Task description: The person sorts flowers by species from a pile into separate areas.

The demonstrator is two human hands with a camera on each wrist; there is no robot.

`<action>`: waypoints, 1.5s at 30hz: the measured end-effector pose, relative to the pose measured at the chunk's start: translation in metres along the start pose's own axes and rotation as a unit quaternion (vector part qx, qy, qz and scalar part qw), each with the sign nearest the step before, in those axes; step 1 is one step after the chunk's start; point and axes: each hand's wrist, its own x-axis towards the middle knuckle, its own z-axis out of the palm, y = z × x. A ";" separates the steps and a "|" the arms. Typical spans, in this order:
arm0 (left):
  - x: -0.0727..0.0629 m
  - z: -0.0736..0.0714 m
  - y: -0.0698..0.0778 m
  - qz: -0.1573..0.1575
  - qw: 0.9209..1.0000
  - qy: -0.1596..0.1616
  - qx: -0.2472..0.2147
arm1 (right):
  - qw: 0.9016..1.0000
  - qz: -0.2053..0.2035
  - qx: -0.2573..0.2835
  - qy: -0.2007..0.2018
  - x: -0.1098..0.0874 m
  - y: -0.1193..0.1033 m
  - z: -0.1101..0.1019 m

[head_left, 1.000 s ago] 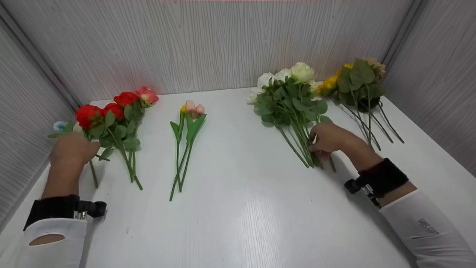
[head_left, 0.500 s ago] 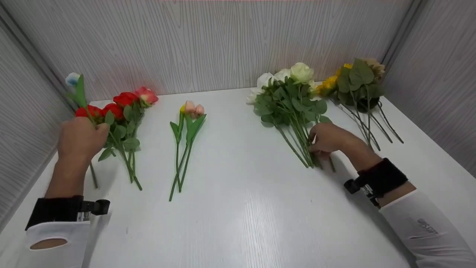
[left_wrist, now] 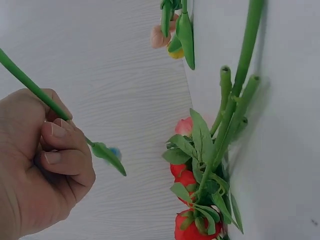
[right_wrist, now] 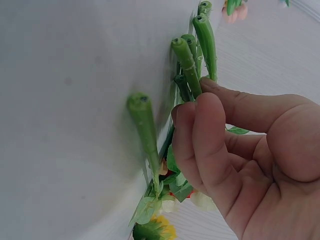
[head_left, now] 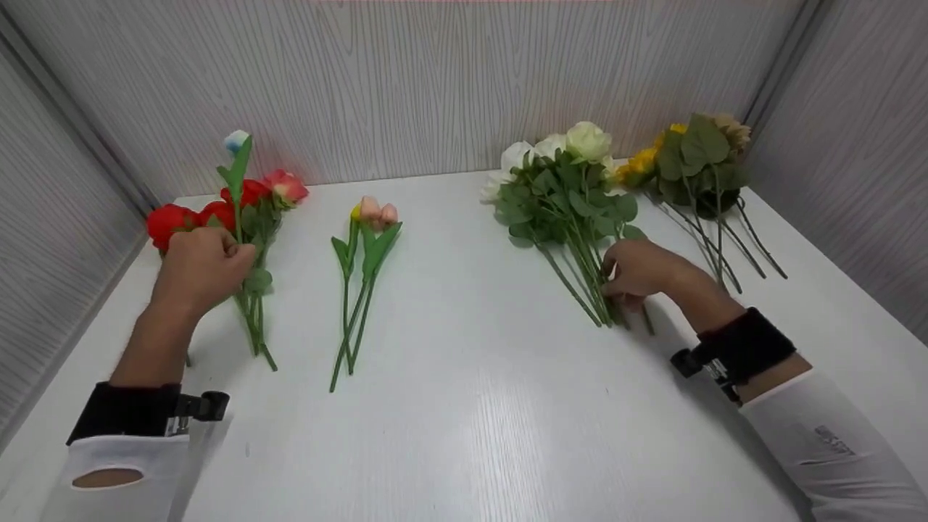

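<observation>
A blue-and-white tulip (head_left: 236,141) stands nearly upright in my left hand (head_left: 203,267), whose fingers curl round its green stem (left_wrist: 31,86). Behind and below that hand lie red roses (head_left: 171,221) and a pink one (head_left: 287,187), partly hidden by it. On the right, my right hand (head_left: 641,272) pinches a rose stem (right_wrist: 186,61) between thumb and fingers. This stem belongs to the bunch of white roses (head_left: 589,141) lying on the table; which bloom it carries I cannot tell. One loose stem (right_wrist: 144,125) lies apart from the fingers in the right wrist view.
Pink and yellow tulips (head_left: 371,210) lie with crossed stems on the white table (head_left: 449,406), between the two rose bunches. Yellow sunflowers (head_left: 641,167) and a beige flower (head_left: 732,132) lie at the back right. Grained panels (head_left: 406,87) wall the back and sides.
My left hand has lifted the blue-and-white tulip from the far left and carried it rightward, over the red roses. My right hand has stayed at the white rose stems.
</observation>
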 end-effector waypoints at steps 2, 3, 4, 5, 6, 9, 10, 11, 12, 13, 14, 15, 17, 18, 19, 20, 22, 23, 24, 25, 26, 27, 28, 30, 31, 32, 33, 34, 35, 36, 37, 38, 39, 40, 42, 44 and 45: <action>-0.001 0.004 0.007 0.011 1.000 -0.010 0.001 | 1.000 0.003 0.003 -0.004 0.000 0.000 -0.001; -0.002 0.006 0.010 0.016 1.000 -0.017 0.003 | 1.000 0.006 0.006 -0.006 0.000 0.000 -0.001; -0.002 0.009 0.014 0.021 0.999 -0.024 0.005 | 1.000 0.008 0.007 -0.007 -0.001 0.000 -0.001; -0.003 0.012 0.018 0.024 0.999 -0.035 0.006 | 1.000 0.007 0.008 -0.008 -0.001 0.000 -0.001; -0.003 0.014 0.021 0.026 0.999 -0.047 0.007 | 1.000 0.008 0.007 -0.008 -0.001 0.000 -0.001; -0.004 0.023 0.030 0.031 0.996 -0.080 0.016 | 1.000 0.010 0.005 -0.006 0.000 0.001 0.000; -0.004 0.027 0.032 0.032 0.995 -0.093 0.017 | 1.000 0.009 0.003 -0.006 0.000 0.001 0.000; -0.004 0.030 0.034 0.033 0.994 -0.104 0.020 | 1.000 0.007 0.001 -0.006 0.000 0.001 0.000; -0.005 0.033 0.036 0.037 0.993 -0.114 0.024 | 1.000 0.008 0.000 -0.005 0.000 0.001 0.000; -0.005 0.036 0.037 0.041 0.991 -0.123 0.027 | 1.000 0.007 -0.001 -0.005 0.000 0.001 0.000; -0.005 0.039 0.038 0.044 0.990 -0.132 0.029 | 1.000 0.007 -0.002 -0.005 0.000 0.001 0.000; -0.006 0.042 0.039 0.046 0.988 -0.141 0.031 | 1.000 0.007 -0.003 -0.005 0.000 0.001 -0.001; -0.006 0.046 0.041 0.053 0.985 -0.158 0.038 | 1.000 0.006 -0.004 -0.005 0.000 0.001 -0.001; -0.006 0.048 0.042 0.058 0.983 -0.167 0.041 | 1.000 0.006 -0.005 -0.006 0.000 0.001 -0.001; -0.007 0.050 0.042 0.058 0.981 -0.179 0.044 | 1.000 0.007 -0.005 -0.006 0.000 0.001 -0.001; -0.007 0.051 0.043 0.058 0.978 -0.195 0.047 | 1.000 0.007 -0.007 -0.006 0.000 0.000 -0.001; -0.009 0.053 0.044 0.059 0.968 -0.236 0.054 | 1.000 0.006 -0.008 -0.006 0.000 0.000 -0.002; -0.009 0.054 0.044 0.058 0.962 -0.260 0.056 | 1.000 0.009 -0.008 -0.006 0.000 -0.001 -0.002; -0.010 0.055 0.045 0.057 0.955 -0.285 0.059 | 1.000 0.008 -0.007 -0.006 0.000 -0.001 -0.002; -0.011 0.055 0.045 0.055 0.946 -0.312 0.063 | 1.000 0.008 -0.008 -0.005 0.000 -0.001 -0.001; -0.012 0.056 0.045 0.052 0.938 -0.336 0.066 | 1.000 0.007 -0.008 -0.005 0.000 -0.001 -0.001; -0.012 0.056 0.046 0.050 0.932 -0.354 0.067 | 1.000 0.008 -0.007 -0.005 0.000 -0.001 -0.001; -0.013 0.056 0.046 0.051 0.928 -0.364 0.067 | 1.000 0.006 -0.006 -0.005 0.000 -0.001 -0.001; -0.013 0.056 0.046 0.052 0.924 -0.373 0.068 | 1.000 0.005 -0.003 -0.005 0.000 0.000 -0.001; -0.014 0.056 0.046 0.055 0.924 -0.373 0.068 | 1.000 0.006 -0.002 -0.005 0.000 0.000 0.000; -0.014 0.056 0.045 0.060 0.926 -0.368 0.066 | 1.000 0.003 -0.002 -0.006 0.000 0.000 0.000; -0.013 0.055 0.044 0.067 0.928 -0.360 0.066 | 1.000 0.002 -0.002 -0.006 0.000 0.000 0.000; -0.013 0.055 0.044 0.076 0.930 -0.353 0.067 | 1.000 0.000 -0.003 -0.005 0.000 0.000 0.000; -0.012 0.054 0.043 0.081 0.932 -0.346 0.070 | 1.000 0.001 -0.003 -0.005 0.000 0.000 0.000; -0.012 0.053 0.042 0.085 0.934 -0.339 0.070 | 1.000 0.000 -0.004 -0.004 0.000 0.001 0.000; -0.011 0.052 0.041 0.089 0.937 -0.330 0.071 | 1.000 0.001 -0.003 -0.003 0.000 0.001 0.000; -0.009 0.051 0.039 0.090 0.940 -0.321 0.072 | 1.000 -0.001 -0.002 -0.003 0.000 0.002 0.000; -0.008 0.049 0.038 0.088 0.943 -0.312 0.073 | 1.000 0.000 0.001 -0.002 0.000 0.002 0.000; -0.008 0.047 0.038 0.083 0.946 -0.305 0.073 | 1.000 0.001 0.003 -0.002 0.000 0.002 0.000; -0.006 0.043 0.035 0.073 0.952 -0.290 0.071 | 1.000 0.001 0.007 -0.002 0.000 0.002 0.000; -0.005 0.038 0.033 0.058 0.957 -0.276 0.071 | 1.000 0.001 0.007 -0.001 0.000 0.002 0.000; -0.005 0.035 0.031 0.048 0.959 -0.270 0.070 | 1.000 0.001 0.006 -0.001 0.000 0.001 0.000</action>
